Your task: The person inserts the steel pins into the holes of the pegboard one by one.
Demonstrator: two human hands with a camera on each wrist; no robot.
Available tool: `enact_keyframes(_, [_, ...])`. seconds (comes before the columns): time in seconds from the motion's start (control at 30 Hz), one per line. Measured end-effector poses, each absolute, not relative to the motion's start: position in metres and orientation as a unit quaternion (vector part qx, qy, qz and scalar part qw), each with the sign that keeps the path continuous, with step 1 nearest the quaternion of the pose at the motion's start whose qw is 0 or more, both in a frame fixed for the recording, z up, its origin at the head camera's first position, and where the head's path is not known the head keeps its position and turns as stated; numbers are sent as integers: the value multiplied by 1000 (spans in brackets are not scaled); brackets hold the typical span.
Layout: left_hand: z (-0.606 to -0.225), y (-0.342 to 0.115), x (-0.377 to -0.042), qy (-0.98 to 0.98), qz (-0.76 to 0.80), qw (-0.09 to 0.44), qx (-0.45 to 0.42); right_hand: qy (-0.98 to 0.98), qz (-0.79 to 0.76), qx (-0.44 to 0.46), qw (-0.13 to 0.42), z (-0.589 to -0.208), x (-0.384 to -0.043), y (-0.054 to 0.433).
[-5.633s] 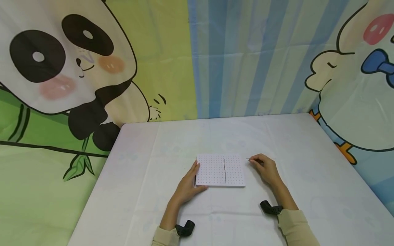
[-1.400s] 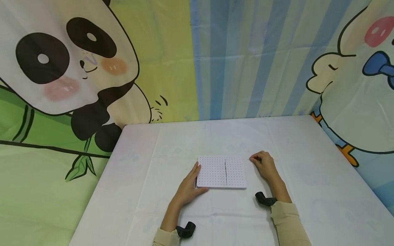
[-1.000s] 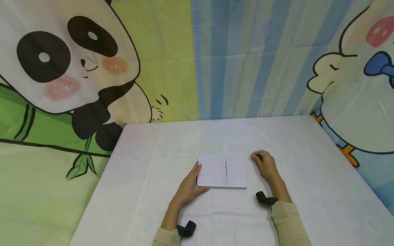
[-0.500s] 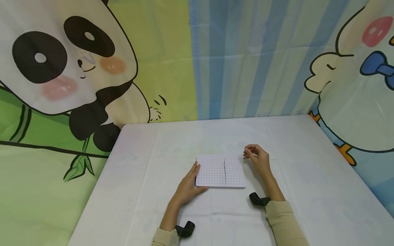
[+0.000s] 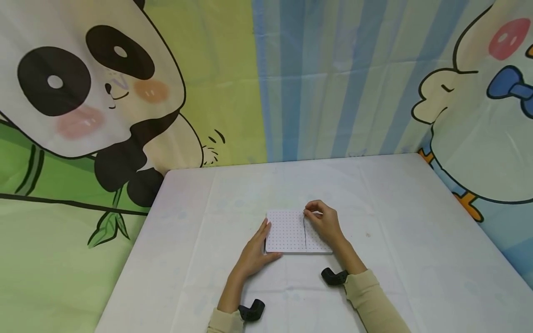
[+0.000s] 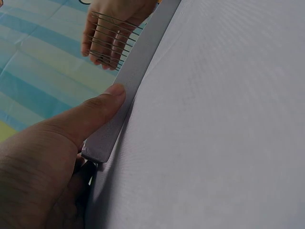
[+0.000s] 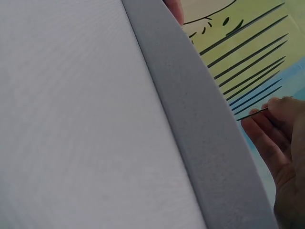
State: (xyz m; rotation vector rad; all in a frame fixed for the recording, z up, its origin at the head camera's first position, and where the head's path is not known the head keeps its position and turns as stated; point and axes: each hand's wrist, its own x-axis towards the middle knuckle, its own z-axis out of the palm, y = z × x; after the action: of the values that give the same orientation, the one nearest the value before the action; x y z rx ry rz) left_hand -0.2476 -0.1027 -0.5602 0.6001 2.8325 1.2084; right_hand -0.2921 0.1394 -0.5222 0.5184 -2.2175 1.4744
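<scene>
A white board with a grid of small holes [image 5: 285,231] lies flat on the table. One row of thin dark needles [image 5: 305,236] stands upright across it, right of its middle; the right wrist view shows several of these side-on. My left hand [image 5: 251,252] holds the board's near left corner, thumb [image 6: 107,102] against the front edge and fingers along the left side. Over the far end of the row, my right hand [image 5: 326,224] pinches a thin needle [image 7: 252,113] between thumb and fingertip. Its lower end is at the board's edge line; whether it sits in a hole I cannot tell.
A white cloth covers the table [image 5: 216,203]. Behind it hangs a printed curtain [image 5: 325,83] with a panda and stripes. Each wrist carries a black camera mount [image 5: 251,310].
My right hand has moved left, from beside the board's right edge to above the far end of the needle row, with the needle between its fingers. My left hand has stayed put.
</scene>
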Motion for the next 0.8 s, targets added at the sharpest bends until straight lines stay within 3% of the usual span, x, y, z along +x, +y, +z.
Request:
enact_keyframes(0.3, [-559,-102,-246,901,389,1,191,-787,547,202,204,-544,-305,145])
enact_keyframes(0.8, [-557,-101,-245,902,385,2,195,-831,447,242,228,-541,-305,148])
